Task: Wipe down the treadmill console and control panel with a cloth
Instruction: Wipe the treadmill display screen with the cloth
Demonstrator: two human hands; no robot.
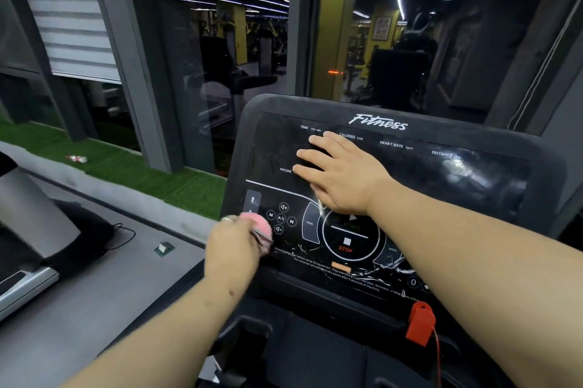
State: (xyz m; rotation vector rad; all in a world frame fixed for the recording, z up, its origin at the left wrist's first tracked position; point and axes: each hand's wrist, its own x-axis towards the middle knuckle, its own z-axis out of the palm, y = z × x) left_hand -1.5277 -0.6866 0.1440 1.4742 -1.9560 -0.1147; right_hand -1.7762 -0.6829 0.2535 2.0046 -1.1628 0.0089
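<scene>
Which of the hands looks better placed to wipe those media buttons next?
The left hand. It grips the pink cloth right beside the media buttons, while the right hand lies flat and clothless higher on the console.

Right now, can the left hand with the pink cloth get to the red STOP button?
Probably yes: the left hand grips the pink cloth just beside the red STOP button; nothing lies between.
</scene>
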